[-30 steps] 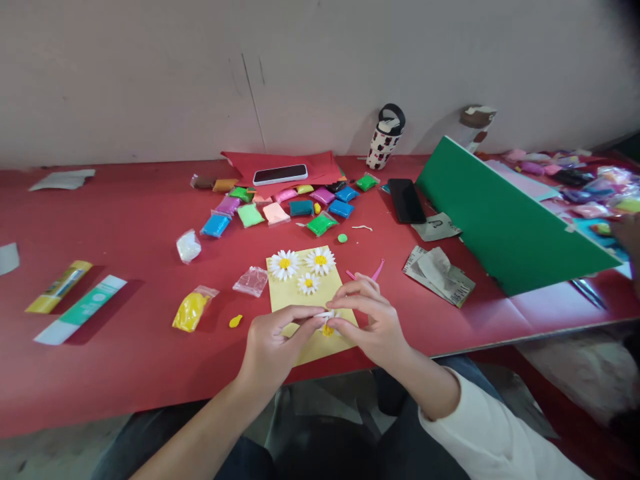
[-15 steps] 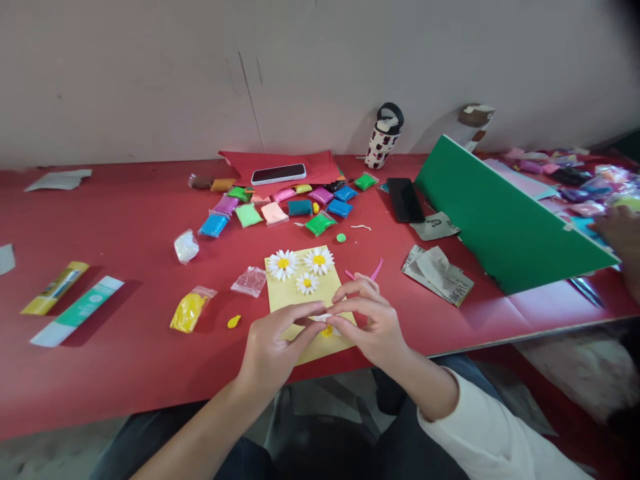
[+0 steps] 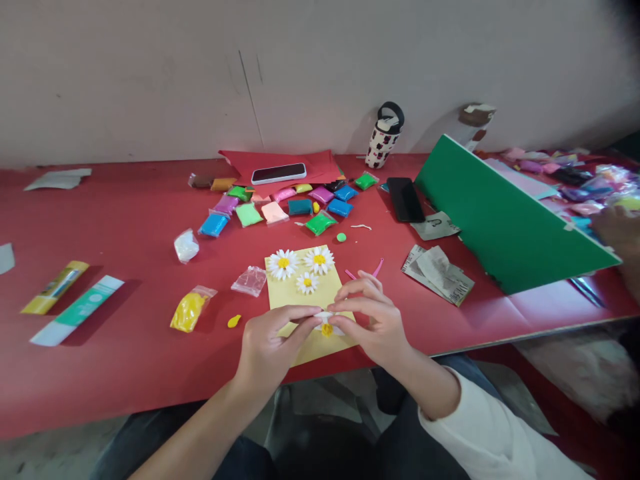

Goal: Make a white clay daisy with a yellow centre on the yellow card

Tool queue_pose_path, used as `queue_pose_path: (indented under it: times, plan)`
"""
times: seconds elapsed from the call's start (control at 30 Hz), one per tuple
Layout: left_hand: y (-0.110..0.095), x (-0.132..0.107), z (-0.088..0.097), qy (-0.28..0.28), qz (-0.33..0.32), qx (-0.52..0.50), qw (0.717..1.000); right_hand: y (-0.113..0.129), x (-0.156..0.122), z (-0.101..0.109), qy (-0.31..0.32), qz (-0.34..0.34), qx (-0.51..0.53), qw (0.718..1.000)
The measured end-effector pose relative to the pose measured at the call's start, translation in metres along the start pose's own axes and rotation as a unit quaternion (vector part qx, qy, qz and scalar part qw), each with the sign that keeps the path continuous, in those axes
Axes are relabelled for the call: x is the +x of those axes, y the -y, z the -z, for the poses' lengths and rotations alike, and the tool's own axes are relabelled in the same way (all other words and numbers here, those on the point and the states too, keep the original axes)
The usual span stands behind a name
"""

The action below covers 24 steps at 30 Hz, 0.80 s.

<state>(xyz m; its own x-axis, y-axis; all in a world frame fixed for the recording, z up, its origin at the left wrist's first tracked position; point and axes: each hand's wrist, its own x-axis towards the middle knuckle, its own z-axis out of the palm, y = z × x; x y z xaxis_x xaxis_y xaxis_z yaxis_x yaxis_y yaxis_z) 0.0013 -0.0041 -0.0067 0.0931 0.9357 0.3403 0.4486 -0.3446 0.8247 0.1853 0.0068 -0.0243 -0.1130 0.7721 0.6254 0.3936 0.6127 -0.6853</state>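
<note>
Both pinching one flower (image 3: 327,327): left hand (image 3: 267,347) and right hand (image 3: 376,321), fingertips narrow on its white petals. It sits on the card (image 3: 287,297), near end. Three daisies (image 3: 283,264) on the far end. Print on the boxes (image 3: 80,309) at left is unreadable.

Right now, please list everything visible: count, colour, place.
table: one, red, whole width
yellow card: one, near edge, centre
finished daisies: three, white-yellow, on card's far end
fourth daisy: one, white-yellow, on card's near end
clay packets: many, mixed colours, beyond card
phones: two, white-edged on red paper, black to its right
bottle: one, patterned, by wall
green board: one, tilted, right
another person's hand: one, far right
left hand: pinching fourth daisy
right hand: pinching fourth daisy
</note>
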Motion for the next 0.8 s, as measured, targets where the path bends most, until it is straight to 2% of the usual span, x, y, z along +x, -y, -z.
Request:
queue_pose_path:
  times: [0.4, 0.6, 0.8]
  plan:
    - [-0.0001, 0.0028, 0.0001, -0.016, -0.029, 0.000, 0.999, -0.0019, 0.0008, 0.0016, -0.007, 0.025, -0.015, 1.000]
    - [0.0008, 0.0037, 0.0001, 0.002, -0.020, -0.016, 1.000, 0.0004, 0.0015, 0.0028, -0.010, 0.023, -0.020, 0.999]
    - [0.0015, 0.0038, -0.0004, -0.012, -0.058, 0.009, 0.998, -0.0007, 0.0013, 0.0003, -0.002, 0.028, -0.019, 0.999]
